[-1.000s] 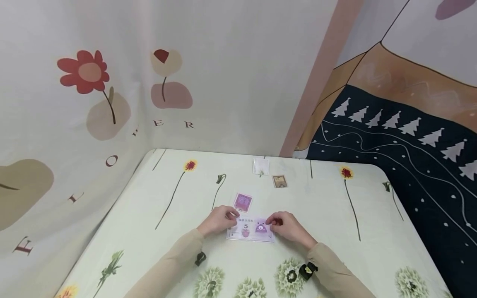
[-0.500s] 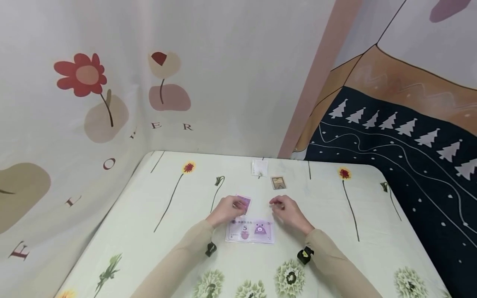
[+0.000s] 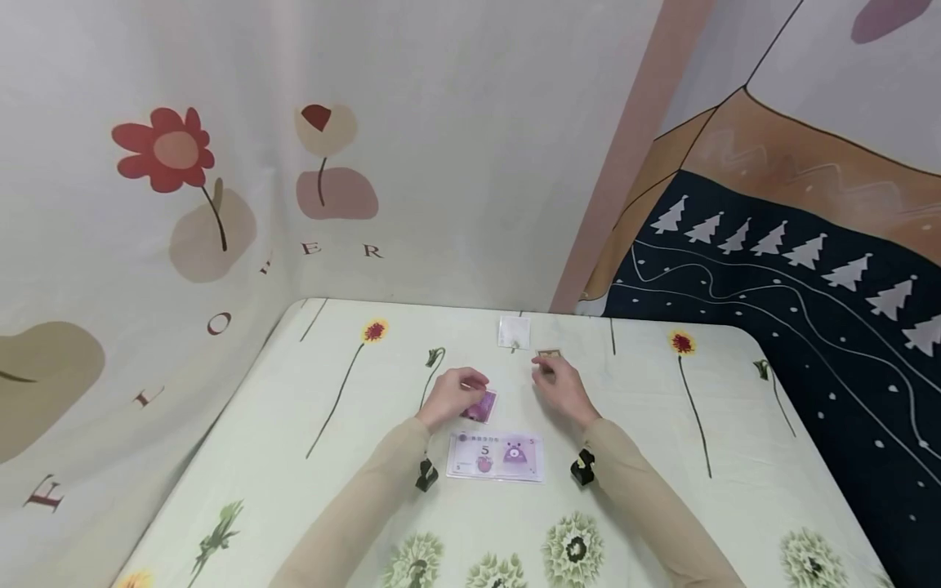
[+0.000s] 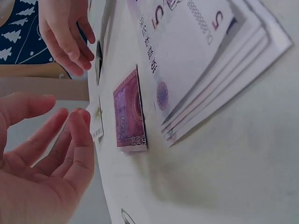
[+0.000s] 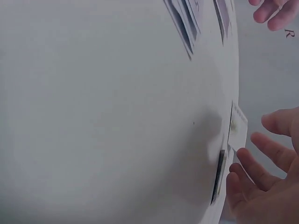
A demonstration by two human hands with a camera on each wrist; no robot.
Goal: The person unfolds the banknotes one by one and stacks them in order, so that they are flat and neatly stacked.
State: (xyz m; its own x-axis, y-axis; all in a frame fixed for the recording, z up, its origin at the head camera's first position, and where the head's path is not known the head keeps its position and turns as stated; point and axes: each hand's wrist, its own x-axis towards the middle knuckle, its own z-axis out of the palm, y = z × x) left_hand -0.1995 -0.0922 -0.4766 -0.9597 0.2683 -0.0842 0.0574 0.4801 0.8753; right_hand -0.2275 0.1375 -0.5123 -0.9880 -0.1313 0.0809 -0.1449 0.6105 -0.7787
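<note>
My left hand (image 3: 454, 395) hovers above a small purple square note or card (image 3: 479, 407) with a pale border. In the left wrist view its fingers are loosely bent and hold nothing, apart from that small purple piece (image 4: 128, 114). My right hand (image 3: 564, 392) hangs over the near side of a small brown picture card (image 3: 548, 354), which it partly hides. Its fingers are spread and gently bent in the right wrist view, with nothing between them. Closer to me lies a stack of lilac play banknotes (image 3: 496, 456) marked 5; its layers fan apart in the left wrist view.
A white square card or packet (image 3: 514, 332) lies toward the table's far edge. The white flowered cloth (image 3: 353, 490) covers the table. A pale printed curtain (image 3: 456, 163) rises behind it, and a dark fabric with white trees (image 3: 779, 310) hangs at the right.
Both hands have left the banknote stack and moved away from me. The left now hovers over the small purple piece, the right by the brown card. The stack stays flat on the table.
</note>
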